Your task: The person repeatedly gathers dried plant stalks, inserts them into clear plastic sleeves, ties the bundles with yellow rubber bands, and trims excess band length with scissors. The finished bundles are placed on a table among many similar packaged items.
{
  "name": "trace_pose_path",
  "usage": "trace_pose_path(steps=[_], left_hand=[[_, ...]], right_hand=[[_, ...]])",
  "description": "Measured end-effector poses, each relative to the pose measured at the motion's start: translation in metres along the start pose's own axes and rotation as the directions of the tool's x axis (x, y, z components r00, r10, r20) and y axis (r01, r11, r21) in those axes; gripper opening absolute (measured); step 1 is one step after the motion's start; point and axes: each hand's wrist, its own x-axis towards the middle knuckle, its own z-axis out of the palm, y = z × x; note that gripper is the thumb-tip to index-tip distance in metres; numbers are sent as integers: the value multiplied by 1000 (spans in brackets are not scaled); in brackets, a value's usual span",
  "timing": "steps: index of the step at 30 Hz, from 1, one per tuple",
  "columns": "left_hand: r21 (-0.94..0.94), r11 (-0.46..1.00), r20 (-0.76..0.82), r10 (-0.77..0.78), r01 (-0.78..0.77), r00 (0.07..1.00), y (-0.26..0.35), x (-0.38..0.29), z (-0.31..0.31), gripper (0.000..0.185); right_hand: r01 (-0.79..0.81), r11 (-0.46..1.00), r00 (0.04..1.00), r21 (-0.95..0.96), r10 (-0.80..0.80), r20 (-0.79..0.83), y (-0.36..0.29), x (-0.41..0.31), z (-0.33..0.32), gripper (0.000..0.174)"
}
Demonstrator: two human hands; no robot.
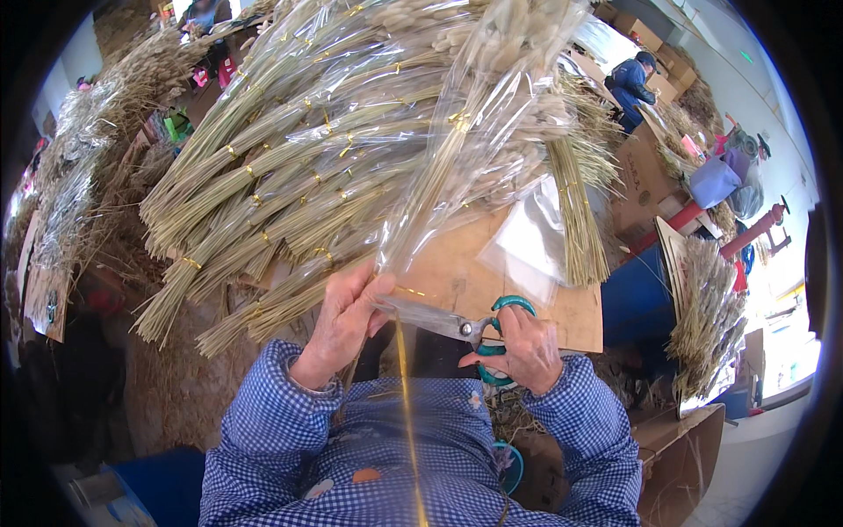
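My left hand [349, 319] pinches the stem end of a bundle of dried grass [454, 141] in a clear plastic sleeve [421, 204], tied with a gold twist tie [459, 120]. In my right hand [530, 346] are scissors with teal handles [514, 303]. Their blades [425, 317] point left, with the tips at my left fingers beside the stem end. Whether the blades touch the stems or the plastic I cannot tell. A gold strip [405, 395] hangs from below my left hand, down in front of my checked smock [369, 454].
Several sleeved grass bundles [283, 165] lie piled on the wooden board [454, 257]. At right are flat clear sleeves [527, 237] and an unsleeved bundle [576, 217]. A blue bin [635, 303] stands beyond the board's right edge. One person [632, 85] works at the far right.
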Motion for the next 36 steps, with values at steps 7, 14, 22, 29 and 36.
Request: trace_pose_path(steps=[7,14,22,29,36], left_hand=[[-35,993,-207,-114,109,972,1,-7,-18,25],[117,993,-101,-17,28,995,-4,-5,-2,20],[398,905,-53,183,-147,982,-28,-6,20,24],[112,987,-36,124,-119,992,-35,-5,34,23],[-77,921,-200,361,-382,911,-26,-23,79,21]], right_hand=[[-193,976,973,-101,204,105,26,-13,15,57],[-67,998,989,-6,65,-133,19,22,-3,33],[372,923,883,-98,-385,-268,-51,60,-6,23],[363,928,849,-87,-368,-378,-48,55,-4,21],[-54,418,890,907,431,-146,-67,35,11,10]])
